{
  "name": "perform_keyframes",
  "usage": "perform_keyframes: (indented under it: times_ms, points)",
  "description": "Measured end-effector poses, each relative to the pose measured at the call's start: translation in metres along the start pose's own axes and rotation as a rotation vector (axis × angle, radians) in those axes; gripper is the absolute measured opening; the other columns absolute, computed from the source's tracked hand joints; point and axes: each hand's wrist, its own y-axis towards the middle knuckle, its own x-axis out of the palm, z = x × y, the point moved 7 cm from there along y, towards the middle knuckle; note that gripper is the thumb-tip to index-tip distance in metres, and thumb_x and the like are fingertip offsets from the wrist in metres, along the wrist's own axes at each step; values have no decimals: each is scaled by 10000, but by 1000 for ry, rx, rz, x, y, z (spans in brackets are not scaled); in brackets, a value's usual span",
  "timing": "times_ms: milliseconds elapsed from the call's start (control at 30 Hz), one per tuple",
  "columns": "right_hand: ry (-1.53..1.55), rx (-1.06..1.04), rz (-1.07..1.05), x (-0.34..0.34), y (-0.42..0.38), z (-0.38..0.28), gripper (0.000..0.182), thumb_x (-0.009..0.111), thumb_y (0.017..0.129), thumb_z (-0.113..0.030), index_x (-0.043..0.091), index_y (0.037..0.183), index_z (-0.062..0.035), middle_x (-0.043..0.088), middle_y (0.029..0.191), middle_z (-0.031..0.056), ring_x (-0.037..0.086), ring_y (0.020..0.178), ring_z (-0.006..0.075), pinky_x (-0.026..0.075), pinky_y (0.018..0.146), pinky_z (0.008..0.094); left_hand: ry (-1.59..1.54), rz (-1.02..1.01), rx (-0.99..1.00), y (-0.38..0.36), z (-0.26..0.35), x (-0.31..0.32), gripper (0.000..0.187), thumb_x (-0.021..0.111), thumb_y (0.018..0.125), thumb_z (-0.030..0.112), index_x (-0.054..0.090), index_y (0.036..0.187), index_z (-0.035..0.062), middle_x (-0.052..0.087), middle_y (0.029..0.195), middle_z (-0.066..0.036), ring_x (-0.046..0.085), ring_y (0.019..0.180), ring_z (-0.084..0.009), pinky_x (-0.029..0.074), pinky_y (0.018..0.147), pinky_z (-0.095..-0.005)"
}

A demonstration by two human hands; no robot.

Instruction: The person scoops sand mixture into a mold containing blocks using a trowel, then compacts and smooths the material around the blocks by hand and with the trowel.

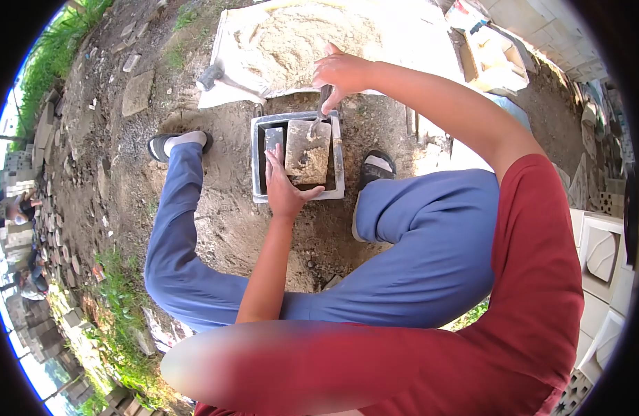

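Note:
A rectangular grey metal mold (339,166) lies on the dirt between my feet. My right hand (343,73) is above its far edge, closed around the dark handle of a trowel (308,149). The trowel's curved neck reaches down to a broad grey face smeared with sandy mix, inside the mold. To the left of that face is a dark grey block (273,139), also within the frame. My left hand (286,191) is over the near left part of the mold, fingers extended and thumb spread, fingertips right beside the block and the smeared face.
Beyond the mold, a pale sheet (226,48) carries a heap of sandy mix (312,38). A hammer (210,78) rests on its left edge. A wooden box (496,62) stands at upper right. Patterned concrete blocks (600,256) stack at right. Another person (20,210) is at far left.

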Motion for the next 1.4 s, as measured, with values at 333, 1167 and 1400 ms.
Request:
perform_keyframes:
  times_ms: [333,1167,1400]
  points:
    - [41,-67,15,9,4,-11,619,812,776,-663,719,875,-58,712,930,85,618,1162,280,240,1123,551,-277,96,105,-1,-9,-3,1562,474,723,1044,68,1649,-145,363,1694,-275,297,1573,-501,254,1282,-510]
    - [66,-74,9,19,4,-6,561,881,701,-602,652,843,-111,604,867,9,572,1091,199,247,1053,515,333,-133,211,-12,-1,18,1258,773,716,794,379,1638,34,337,1708,-205,224,1627,-387,200,1313,-562]
    - [54,-88,40,15,1,-7,578,882,692,-610,653,845,-102,610,882,13,572,1101,205,256,1050,528,440,-191,196,-12,-4,24,1405,801,677,784,232,1677,-23,234,1761,-191,194,1643,-351,167,1332,-528]
